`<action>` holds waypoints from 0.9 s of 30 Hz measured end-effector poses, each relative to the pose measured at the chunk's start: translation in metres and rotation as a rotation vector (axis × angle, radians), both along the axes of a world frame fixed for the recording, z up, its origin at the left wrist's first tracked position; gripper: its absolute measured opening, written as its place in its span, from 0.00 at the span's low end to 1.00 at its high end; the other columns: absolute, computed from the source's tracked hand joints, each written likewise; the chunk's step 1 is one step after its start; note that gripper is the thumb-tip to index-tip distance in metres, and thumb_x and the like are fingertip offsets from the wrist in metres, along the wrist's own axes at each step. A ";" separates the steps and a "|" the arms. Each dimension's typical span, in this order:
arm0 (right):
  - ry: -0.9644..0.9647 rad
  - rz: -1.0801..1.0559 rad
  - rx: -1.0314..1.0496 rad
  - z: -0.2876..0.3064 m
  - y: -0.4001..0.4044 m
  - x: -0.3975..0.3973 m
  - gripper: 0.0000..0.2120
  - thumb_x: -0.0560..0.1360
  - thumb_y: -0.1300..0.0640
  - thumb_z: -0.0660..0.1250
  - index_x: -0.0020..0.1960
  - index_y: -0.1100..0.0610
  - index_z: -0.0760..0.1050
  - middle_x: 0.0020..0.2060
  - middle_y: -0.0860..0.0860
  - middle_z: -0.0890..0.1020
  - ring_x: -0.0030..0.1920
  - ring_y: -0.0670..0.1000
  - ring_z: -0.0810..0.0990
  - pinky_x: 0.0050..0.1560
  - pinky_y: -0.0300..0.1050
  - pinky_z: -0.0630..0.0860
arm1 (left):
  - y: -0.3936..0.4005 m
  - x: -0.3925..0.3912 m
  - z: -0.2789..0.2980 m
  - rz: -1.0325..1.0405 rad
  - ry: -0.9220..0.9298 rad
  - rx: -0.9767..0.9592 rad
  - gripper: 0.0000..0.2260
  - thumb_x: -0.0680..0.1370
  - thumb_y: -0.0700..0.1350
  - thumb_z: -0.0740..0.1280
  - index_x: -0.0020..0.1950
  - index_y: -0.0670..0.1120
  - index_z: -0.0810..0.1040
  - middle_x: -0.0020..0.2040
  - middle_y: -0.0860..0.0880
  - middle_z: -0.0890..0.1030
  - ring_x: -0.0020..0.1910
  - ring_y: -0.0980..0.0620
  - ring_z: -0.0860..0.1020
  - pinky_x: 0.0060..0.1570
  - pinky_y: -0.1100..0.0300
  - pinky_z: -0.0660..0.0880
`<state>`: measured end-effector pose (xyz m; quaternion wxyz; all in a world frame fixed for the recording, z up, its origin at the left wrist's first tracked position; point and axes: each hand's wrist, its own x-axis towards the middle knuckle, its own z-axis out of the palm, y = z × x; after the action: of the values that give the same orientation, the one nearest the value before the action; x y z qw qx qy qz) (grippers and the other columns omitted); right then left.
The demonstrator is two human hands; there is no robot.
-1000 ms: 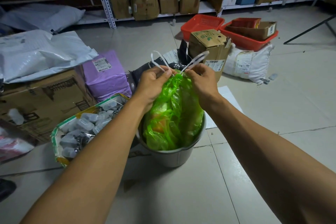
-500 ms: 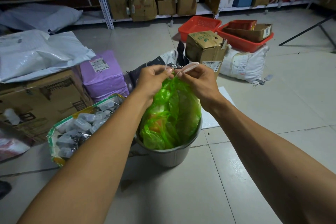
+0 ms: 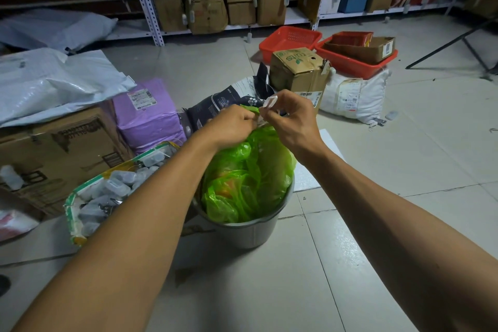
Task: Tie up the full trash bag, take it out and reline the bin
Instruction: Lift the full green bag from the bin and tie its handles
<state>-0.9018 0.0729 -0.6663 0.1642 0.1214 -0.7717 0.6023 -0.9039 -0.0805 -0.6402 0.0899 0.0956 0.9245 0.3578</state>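
A full green trash bag sits in a grey round bin on the tiled floor. Its neck is gathered up above the bin. My left hand grips the gathered top of the bag from the left. Touching it on the right, my right hand pinches a white drawstring at the bag's mouth. Only a short end of the string shows above my fingers; the knot itself is hidden between the hands.
Left of the bin stand an open sack of small white packets, a cardboard box and a purple parcel. Behind are a dark bag, a brown carton, red baskets and shelving. A white sheet lies right of the bin.
The long white drawstring loops that stood above my hands have been pulled in. My hands have drawn closer together at the bag's neck, which is now bunched tighter.
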 end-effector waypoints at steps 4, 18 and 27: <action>-0.007 -0.004 -0.023 0.000 -0.005 -0.001 0.02 0.72 0.64 0.72 0.43 0.59 0.80 0.37 0.53 0.83 0.41 0.52 0.83 0.42 0.48 0.82 | 0.003 0.003 -0.004 -0.004 0.032 -0.032 0.12 0.80 0.56 0.63 0.46 0.52 0.84 0.29 0.51 0.75 0.52 0.36 0.78 0.61 0.28 0.68; -0.095 -0.006 0.059 -0.009 0.007 0.000 0.07 0.74 0.65 0.69 0.52 0.58 0.80 0.35 0.47 0.80 0.33 0.42 0.77 0.34 0.34 0.72 | 0.000 0.005 -0.006 0.176 0.020 0.243 0.15 0.82 0.49 0.62 0.38 0.44 0.78 0.27 0.53 0.68 0.25 0.55 0.61 0.31 0.59 0.59; -0.057 -0.055 0.281 -0.004 -0.004 0.002 0.09 0.75 0.54 0.65 0.43 0.53 0.84 0.36 0.43 0.82 0.36 0.40 0.77 0.37 0.41 0.70 | 0.003 0.002 -0.007 0.232 0.032 0.304 0.14 0.80 0.49 0.65 0.36 0.47 0.80 0.33 0.48 0.76 0.33 0.51 0.70 0.40 0.56 0.68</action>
<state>-0.9002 0.0685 -0.6701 0.1400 0.1048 -0.8559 0.4866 -0.9015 -0.0775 -0.6476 0.0180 0.0065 0.8658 0.5000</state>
